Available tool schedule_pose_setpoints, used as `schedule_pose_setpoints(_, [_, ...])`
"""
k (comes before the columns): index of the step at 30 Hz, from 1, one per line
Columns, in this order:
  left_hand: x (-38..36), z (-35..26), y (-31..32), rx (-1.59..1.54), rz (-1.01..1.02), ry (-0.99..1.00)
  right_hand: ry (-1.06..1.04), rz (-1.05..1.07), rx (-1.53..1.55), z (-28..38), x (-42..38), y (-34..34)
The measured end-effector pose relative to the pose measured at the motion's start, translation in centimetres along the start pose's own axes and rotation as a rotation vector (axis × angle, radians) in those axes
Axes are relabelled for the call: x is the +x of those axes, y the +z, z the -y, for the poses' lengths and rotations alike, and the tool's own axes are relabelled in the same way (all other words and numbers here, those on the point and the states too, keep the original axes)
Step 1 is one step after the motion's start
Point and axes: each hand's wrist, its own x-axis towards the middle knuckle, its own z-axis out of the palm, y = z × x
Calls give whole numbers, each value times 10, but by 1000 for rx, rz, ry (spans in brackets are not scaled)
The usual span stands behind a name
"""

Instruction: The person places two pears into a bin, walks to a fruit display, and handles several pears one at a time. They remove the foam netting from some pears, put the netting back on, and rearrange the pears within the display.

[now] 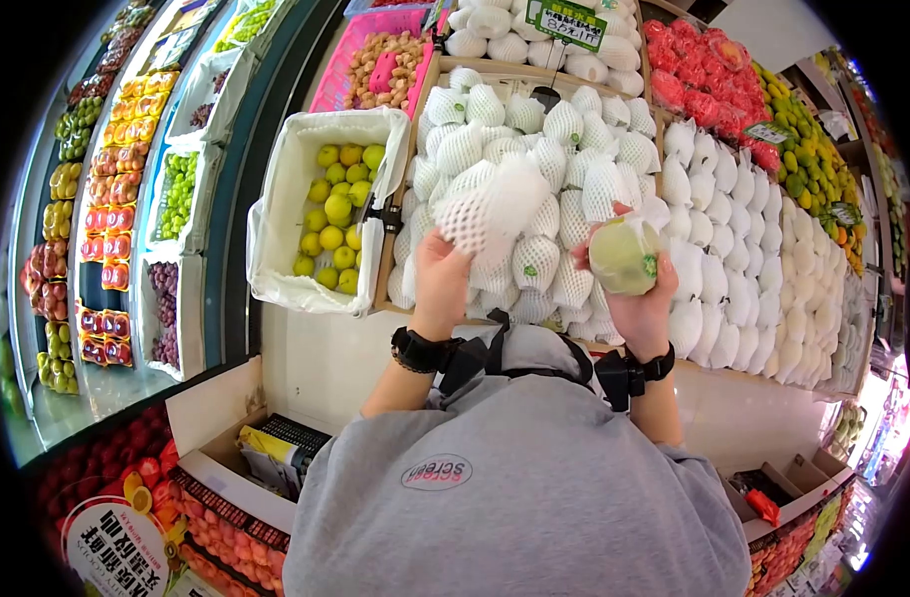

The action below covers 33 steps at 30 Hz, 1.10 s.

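The right hand (642, 298) cups a pale green fruit (624, 257) from below and behind, its fingers curled round the far and lower sides and the thumb laid over the top near edge; the fruit sits bare in the palm, raised just above the display (495, 68) of netted fruit. The left hand (441, 274) is up at about the same height, well apart to the left, pinching a white foam net (495, 204) between thumb and fingers at its lower end. The net rises up and to the right from that pinch, so its long axis slants toward the fruit and its free end lies nearer the right hand than the pinched end does. A gap remains between the net's upper end and the fruit; they do not touch. Which end of the net is the open mouth is hard to tell, since the mesh blends into the wrapped fruit behind it. The fruit lies to the right of the left fingers and slightly lower than the net's tip. Both wrists wear dark bands. To the left of the display stands a white lined crate (276, 214) of small yellow-green fruit, and beyond the right hand rows of wrapped white fruit run off toward red and green produce.
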Motion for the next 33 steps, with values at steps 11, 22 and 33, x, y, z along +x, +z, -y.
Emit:
schedule_pose_setpoints(11, [-10, 20, 34, 170, 57, -124, 381, 46, 20, -37, -13, 9])
schedule_pose_setpoints(22, [-16, 9, 36, 1091, 112, 535, -134, -341, -77, -43, -5, 31])
schedule_pose_setpoints(33, [-19, 14, 32, 470, 207, 183, -140, -254, -209, -52, 4, 16])
